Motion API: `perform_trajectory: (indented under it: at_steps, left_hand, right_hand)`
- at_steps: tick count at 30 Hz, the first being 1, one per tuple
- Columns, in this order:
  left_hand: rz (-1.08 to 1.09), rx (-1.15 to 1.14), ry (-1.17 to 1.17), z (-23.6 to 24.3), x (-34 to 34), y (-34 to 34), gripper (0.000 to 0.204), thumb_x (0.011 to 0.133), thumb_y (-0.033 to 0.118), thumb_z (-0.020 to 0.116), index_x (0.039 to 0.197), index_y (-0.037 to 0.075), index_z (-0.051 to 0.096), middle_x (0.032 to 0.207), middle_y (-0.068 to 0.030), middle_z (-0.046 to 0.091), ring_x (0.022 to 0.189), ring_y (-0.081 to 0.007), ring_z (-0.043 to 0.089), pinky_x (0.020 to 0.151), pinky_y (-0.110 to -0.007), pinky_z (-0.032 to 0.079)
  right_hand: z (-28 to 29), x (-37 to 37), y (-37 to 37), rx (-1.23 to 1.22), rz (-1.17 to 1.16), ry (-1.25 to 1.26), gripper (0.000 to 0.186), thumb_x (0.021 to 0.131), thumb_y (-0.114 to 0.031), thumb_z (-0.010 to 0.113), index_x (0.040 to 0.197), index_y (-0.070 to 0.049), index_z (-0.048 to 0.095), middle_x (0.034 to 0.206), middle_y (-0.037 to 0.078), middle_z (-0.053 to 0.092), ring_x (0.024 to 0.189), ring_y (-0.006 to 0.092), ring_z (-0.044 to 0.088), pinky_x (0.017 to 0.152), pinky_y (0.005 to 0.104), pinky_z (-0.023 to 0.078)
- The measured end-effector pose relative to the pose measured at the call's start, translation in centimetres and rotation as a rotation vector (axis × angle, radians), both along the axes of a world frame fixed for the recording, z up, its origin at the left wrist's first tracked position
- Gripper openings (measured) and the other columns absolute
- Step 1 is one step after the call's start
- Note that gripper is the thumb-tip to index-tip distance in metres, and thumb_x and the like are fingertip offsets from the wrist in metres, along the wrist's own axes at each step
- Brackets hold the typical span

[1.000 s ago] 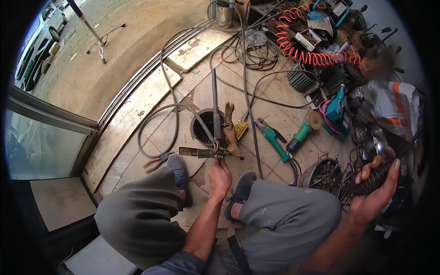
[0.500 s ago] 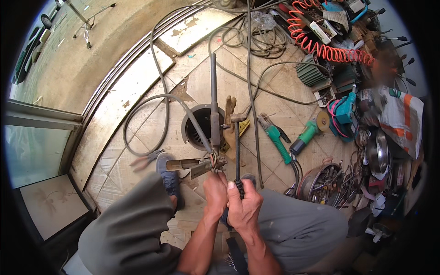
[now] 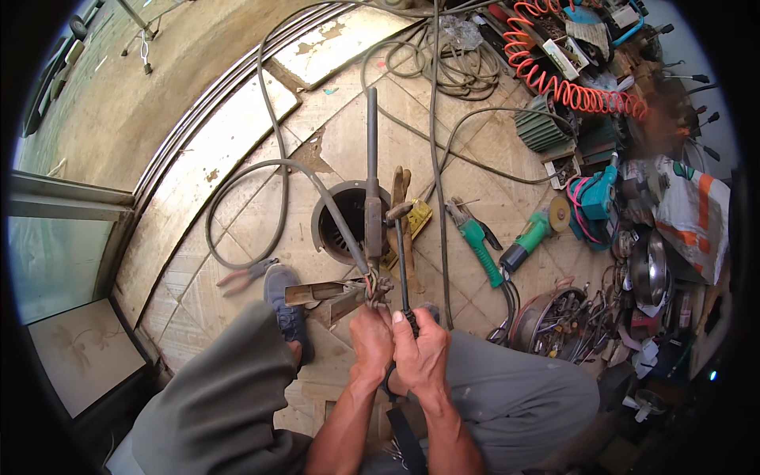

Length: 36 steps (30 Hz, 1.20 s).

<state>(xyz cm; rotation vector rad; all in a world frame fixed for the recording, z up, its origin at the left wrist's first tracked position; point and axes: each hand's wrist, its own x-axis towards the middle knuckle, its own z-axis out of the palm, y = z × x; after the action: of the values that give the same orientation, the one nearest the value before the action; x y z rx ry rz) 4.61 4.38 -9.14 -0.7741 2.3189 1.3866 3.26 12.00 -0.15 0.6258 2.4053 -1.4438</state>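
My right hand (image 3: 421, 348) is closed round the dark handle of a hammer (image 3: 404, 261), its head pointing away from me, thumb along the grip. Beside it, my left hand (image 3: 371, 336) is closed just below a channel-shaped metal clamp (image 3: 321, 292) at the end of a thick dark cable (image 3: 328, 198); its fingertips are partly hidden. Bare copper-coloured strands show where cable and clamp meet. A long metal bar (image 3: 372, 158) extends away from the clamp area, beside a round dark metal ring (image 3: 321, 226). A worn brown glove (image 3: 405, 261) lies behind the hammer.
Pliers (image 3: 245, 275) lie near my left shoe (image 3: 283, 301). To the right are a green electrode holder (image 3: 479, 245), a green angle grinder (image 3: 529, 237) and a basin of metal parts (image 3: 546, 321). Cables (image 3: 467, 71) cross the tiled floor. Piled machinery lines the right side.
The hammer's head has tipped slightly left and toward me. Both hands keep their grips, close together; the whole view has shifted a little.
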Motion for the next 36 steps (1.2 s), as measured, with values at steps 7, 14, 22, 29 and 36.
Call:
perform_trajectory:
  at_steps: [7, 14, 22, 29, 36]
  left_hand:
    - [0.01, -0.03, -0.027, -0.6, 0.4, 0.2, 0.031, 0.093, 0.02, 0.059, 0.075, -0.005, 0.061, 0.068, -0.0308, 0.062, 0.068, -0.0508, 0.063, 0.058, -0.056, 0.047]
    - [0.005, -0.073, 0.003, -1.1, 0.5, 0.4, 0.031, 0.092, 0.02, 0.059, 0.074, -0.005, 0.061, 0.068, -0.0315, 0.061, 0.068, -0.0511, 0.063, 0.058, -0.056, 0.047]
    - [-0.009, -0.046, 0.009, -0.3, -0.3, 0.1, 0.031, 0.093, 0.018, 0.059, 0.074, -0.006, 0.06, 0.069, -0.033, 0.061, 0.068, -0.0519, 0.063, 0.059, -0.057, 0.049]
    - [0.012, -0.061, 0.011, -0.5, 0.3, 0.5, 0.031, 0.093, 0.019, 0.059, 0.073, -0.005, 0.059, 0.069, -0.0325, 0.061, 0.069, -0.0515, 0.063, 0.058, -0.057, 0.048]
    - [0.029, -0.049, -0.043, -0.4, 0.2, 0.6, 0.031, 0.093, 0.019, 0.059, 0.074, -0.006, 0.06, 0.07, -0.0323, 0.062, 0.069, -0.0505, 0.064, 0.059, -0.056, 0.049]
  right_hand:
    - [-0.2, 0.3, -0.6, 0.06, 0.02, 0.224, 0.027, 0.097, -0.024, 0.063, 0.089, 0.002, 0.062, 0.062, 0.013, 0.058, 0.055, 0.0198, 0.057, 0.054, 0.0379, 0.045]
    - [0.9, 0.3, -0.2, 0.012, -0.006, 0.287, 0.021, 0.096, -0.019, 0.062, 0.093, 0.002, 0.06, 0.064, 0.013, 0.058, 0.056, 0.019, 0.059, 0.054, 0.0373, 0.046]
    - [0.6, -0.4, 0.2, 0.098, 0.092, 0.145, 0.024, 0.097, -0.019, 0.06, 0.084, 0.001, 0.056, 0.059, 0.012, 0.057, 0.051, 0.0228, 0.057, 0.052, 0.0385, 0.045]
    - [0.7, 0.2, -0.5, 0.041, -0.005, 0.243, 0.026, 0.098, -0.021, 0.061, 0.086, 0.002, 0.058, 0.057, 0.012, 0.057, 0.052, 0.0223, 0.059, 0.053, 0.0375, 0.045]
    - [1.9, -0.2, 0.0, 0.09, 0.049, 0.181, 0.026, 0.097, -0.021, 0.061, 0.089, 0.003, 0.06, 0.068, 0.018, 0.061, 0.057, 0.0247, 0.06, 0.058, 0.0382, 0.048]
